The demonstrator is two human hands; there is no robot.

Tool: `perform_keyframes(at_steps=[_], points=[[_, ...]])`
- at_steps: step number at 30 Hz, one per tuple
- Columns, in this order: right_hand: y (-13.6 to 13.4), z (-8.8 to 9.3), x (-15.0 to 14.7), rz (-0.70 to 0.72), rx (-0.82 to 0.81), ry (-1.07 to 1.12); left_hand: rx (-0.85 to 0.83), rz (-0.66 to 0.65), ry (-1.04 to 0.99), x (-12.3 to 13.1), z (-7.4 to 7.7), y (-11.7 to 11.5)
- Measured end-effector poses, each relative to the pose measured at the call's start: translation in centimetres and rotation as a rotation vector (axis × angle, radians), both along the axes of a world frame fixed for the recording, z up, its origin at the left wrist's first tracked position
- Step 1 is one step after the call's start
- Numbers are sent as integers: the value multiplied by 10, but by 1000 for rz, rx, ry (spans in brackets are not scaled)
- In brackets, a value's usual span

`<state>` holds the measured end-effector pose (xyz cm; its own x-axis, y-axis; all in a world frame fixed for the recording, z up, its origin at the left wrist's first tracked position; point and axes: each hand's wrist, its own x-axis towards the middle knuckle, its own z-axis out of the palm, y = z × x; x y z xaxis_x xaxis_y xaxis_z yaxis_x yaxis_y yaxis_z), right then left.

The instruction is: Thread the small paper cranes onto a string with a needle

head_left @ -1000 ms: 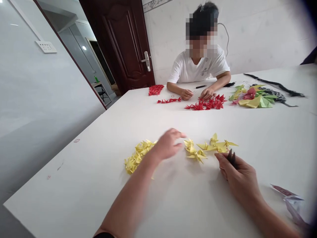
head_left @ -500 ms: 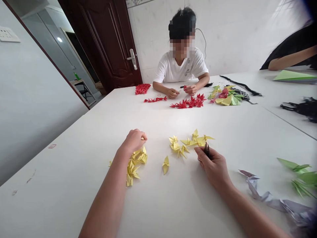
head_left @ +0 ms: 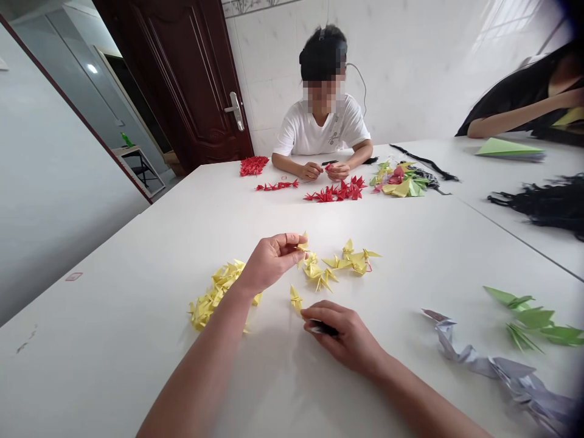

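Observation:
My left hand [head_left: 270, 261] is raised a little over the white table [head_left: 137, 340], its fingers pinched on a small yellow paper crane [head_left: 302, 243]. My right hand [head_left: 347, 336] rests on the table, closed on a dark thin tool [head_left: 323, 329]. A single yellow crane [head_left: 295, 298] lies just left of its fingertips. A heap of yellow cranes [head_left: 214, 293] sits left of my left wrist. A looser row of yellow cranes [head_left: 340, 266] lies to the right of my left hand.
Across the table a person in a white shirt [head_left: 322, 131] works among red cranes [head_left: 336, 192]. Mixed green and yellow papers [head_left: 399, 180] lie beside them. Green cranes [head_left: 529, 317] and grey cranes [head_left: 497, 369] lie at the right. A second person's arm [head_left: 520, 118] is at the far right.
My left hand has left the heap and risen with a yellow crane pinched in it. My right hand has slid back and left, toward the single crane. The view has turned right.

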<state>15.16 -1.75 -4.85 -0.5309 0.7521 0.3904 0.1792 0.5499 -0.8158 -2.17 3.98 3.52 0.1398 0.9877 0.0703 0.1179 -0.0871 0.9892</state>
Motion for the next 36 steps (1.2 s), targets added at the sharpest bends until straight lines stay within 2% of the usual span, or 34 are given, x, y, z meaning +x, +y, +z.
perform_keyframes(at_steps=[4,9,15,17,20,22,25,29,36], points=[[3,6,5,-224,-39,32,-24,-38,-19,6,-4,-2],[11,5,7,-351,-168,135,-70,-92,63,20,-12,-6],[17,-6,6,-310,-386,247,-105,-129,160,27,-10,-11],[16,-6,5,-305,-387,261,-32,-75,256,19,-7,-9],[15,-4,4,-284,-363,234,72,80,454,1,-8,0],[14,-2,2,-272,-332,179,79,165,589,-10,-12,8],[14,2,1,-263,-284,134,89,201,725,-18,-21,16],[15,7,-1,-256,-281,118,26,152,774,-19,-27,18],[16,7,-4,-266,-311,147,-27,-54,978,-39,-7,0]])
